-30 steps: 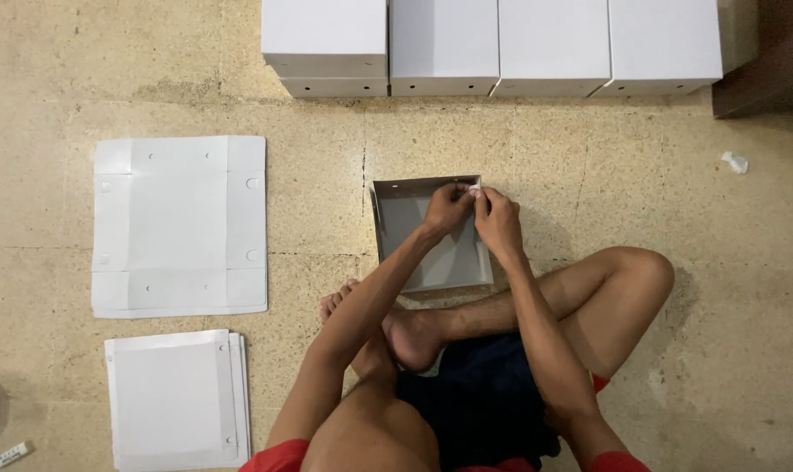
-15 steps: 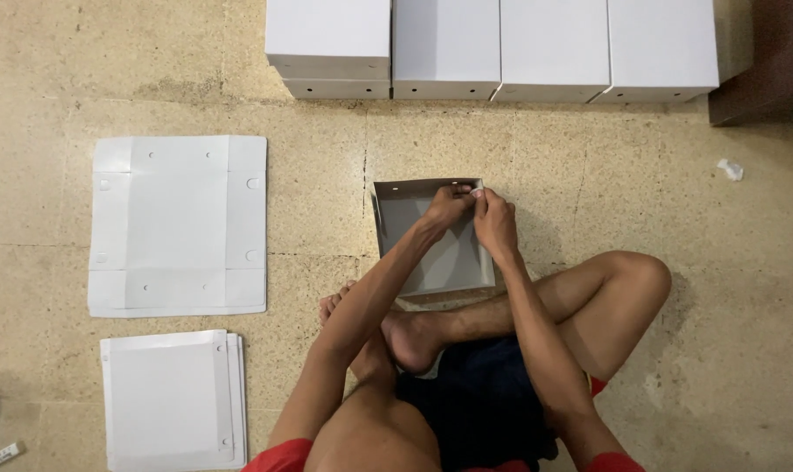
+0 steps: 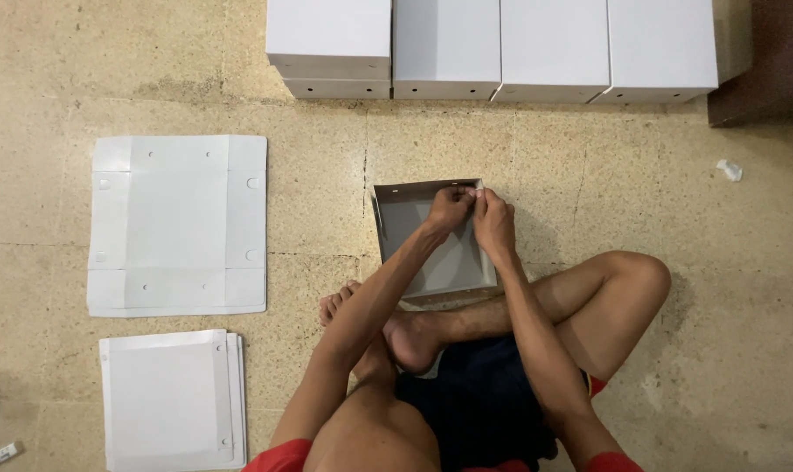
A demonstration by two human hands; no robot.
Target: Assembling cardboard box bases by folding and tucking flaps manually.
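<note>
Seated person is pinching the far right corner of a half-folded grey box tray point(image 3: 431, 253), lying on the floor point(image 3: 589, 192) before the crossed legs. Left hand point(image 3: 449, 208) and right hand point(image 3: 494, 223) are both closing on that corner. Risk, as judged: uneven pressure could be springing the tab loose or creasing the wall.

Bare tan stone floor point(image 3: 326, 175) lies open between the flat unfolded white box sheet point(image 3: 178, 225) at left and the half-folded grey cardboard tray point(image 3: 405, 218). Row of assembled white boxes point(image 3: 493, 48) blocks the far side. Crossed legs point(image 3: 536, 315) close off the near edge; right side open past a small crumpled white scrap point(image 3: 729, 170).
</note>
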